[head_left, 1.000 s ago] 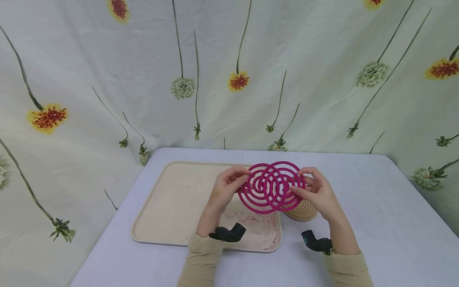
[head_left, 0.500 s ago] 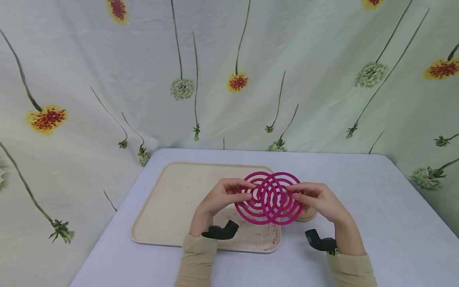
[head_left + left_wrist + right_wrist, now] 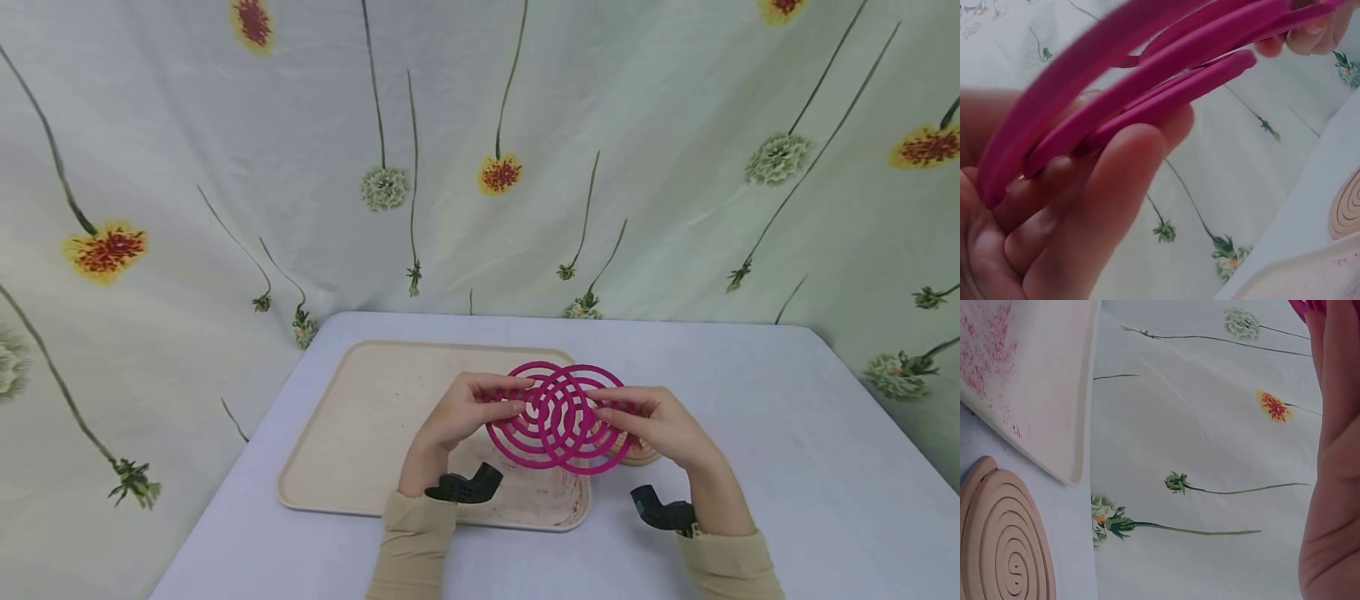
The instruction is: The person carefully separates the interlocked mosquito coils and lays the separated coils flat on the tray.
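Observation:
Two magenta mosquito coils overlap side by side above the tray's right edge in the head view. My left hand pinches the left coil between thumb and fingers. My right hand pinches the right coil from its side. In the left wrist view the thumb and fingers press against the magenta rings, which are seen nearly edge-on. Only the side of the right hand shows in the right wrist view, its fingertips cut off by the frame.
A beige tray lies on the white-covered table, with reddish specks near its front right corner. Beside its right edge lies a tan mosquito coil, partly hidden in the head view. A flower-patterned cloth hangs behind.
Both hands have lowered the magenta coils toward the person since one second ago. My right hand's fingertips have moved left, further in over the right coil, during the last half second.

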`<state>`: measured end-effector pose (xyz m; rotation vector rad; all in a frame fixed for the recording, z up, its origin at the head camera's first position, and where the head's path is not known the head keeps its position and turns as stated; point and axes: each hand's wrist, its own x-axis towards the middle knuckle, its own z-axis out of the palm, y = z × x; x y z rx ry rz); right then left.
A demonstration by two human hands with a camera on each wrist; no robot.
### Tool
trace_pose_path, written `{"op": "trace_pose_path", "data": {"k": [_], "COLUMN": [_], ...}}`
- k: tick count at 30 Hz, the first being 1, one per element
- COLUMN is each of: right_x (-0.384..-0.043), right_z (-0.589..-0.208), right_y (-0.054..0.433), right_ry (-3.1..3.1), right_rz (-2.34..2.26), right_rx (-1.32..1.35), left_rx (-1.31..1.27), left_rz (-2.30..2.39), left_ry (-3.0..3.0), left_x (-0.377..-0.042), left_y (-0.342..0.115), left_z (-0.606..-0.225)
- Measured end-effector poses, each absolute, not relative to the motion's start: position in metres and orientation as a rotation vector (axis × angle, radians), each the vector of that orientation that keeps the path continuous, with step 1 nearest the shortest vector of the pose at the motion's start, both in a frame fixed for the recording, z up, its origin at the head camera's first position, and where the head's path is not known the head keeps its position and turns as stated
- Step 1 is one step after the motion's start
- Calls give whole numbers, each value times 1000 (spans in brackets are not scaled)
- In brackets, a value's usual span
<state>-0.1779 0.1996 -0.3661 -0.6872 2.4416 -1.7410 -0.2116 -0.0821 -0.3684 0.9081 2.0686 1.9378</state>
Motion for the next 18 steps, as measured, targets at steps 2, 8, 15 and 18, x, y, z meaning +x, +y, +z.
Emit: {"op": "trace_pose_path", "data": {"k": [2,8,15,18], "right_x": [-178,-178,-178,-178], "right_z": [-366,-369,-370,-370], "right_y": [195,180,160,154], "right_ry": [2496,2536,2564,2560], "right_rz": [-1793,-2039,-2326,-2426], "right_rx": [-632,-504,-371,-301], "left_rx": [864,731,703,680], "left_rz": [1995,2206,2497,2593], "left_ry": [2075,2069,2044,2046], "left_x": [-212,-211,-208,-207], "left_y": [-79,-67,-48,-38], "left_z": [-369,-369,-370,-370]}}
